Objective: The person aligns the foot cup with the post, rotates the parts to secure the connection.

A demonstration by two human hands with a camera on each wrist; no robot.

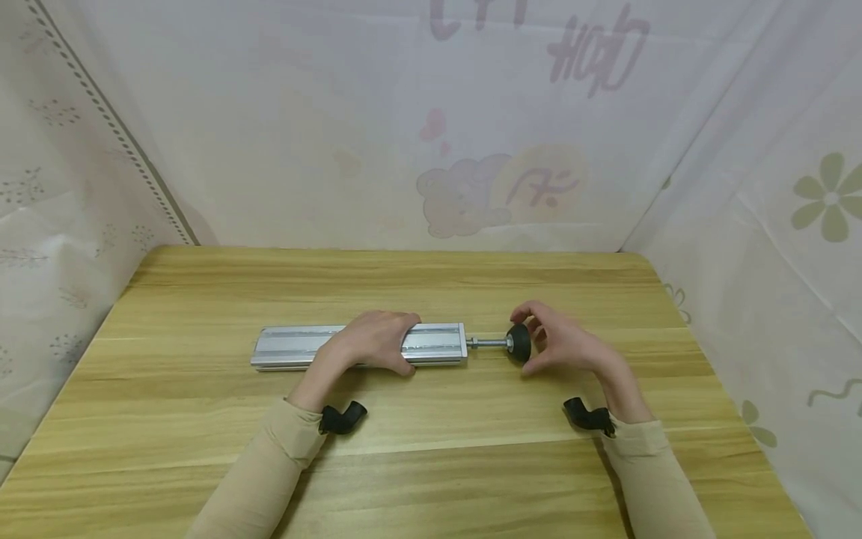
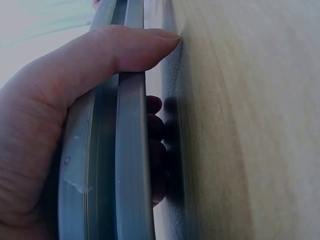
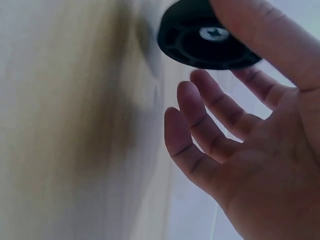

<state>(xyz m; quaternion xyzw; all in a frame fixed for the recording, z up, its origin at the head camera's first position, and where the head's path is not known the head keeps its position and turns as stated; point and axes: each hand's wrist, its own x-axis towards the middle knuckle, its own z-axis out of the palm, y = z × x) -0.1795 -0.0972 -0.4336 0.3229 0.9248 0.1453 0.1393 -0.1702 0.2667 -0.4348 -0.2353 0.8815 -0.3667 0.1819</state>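
A silver aluminium extrusion profile (image 1: 289,346) lies lengthwise across the table, its grooves showing. My left hand (image 1: 377,340) grips it from above near its right end. In the left wrist view the thumb (image 2: 135,47) hooks over the near side, while fingertips (image 2: 156,127) show under the far side. From the profile's end plate sticks out a threaded rod (image 1: 491,343) with a black levelling foot (image 1: 519,343) on it. My right hand (image 1: 562,340) holds the foot's rim between thumb and index finger. The other fingers curl loosely behind it. A screw head (image 3: 214,33) sits in the foot's hollow underside.
The wood-grain table (image 1: 431,479) reaches back to a patterned cloth wall (image 1: 303,150), with similar cloth at both sides. A black wrist camera (image 1: 343,418) is strapped at the left cuff, another black camera (image 1: 587,415) at the right cuff.
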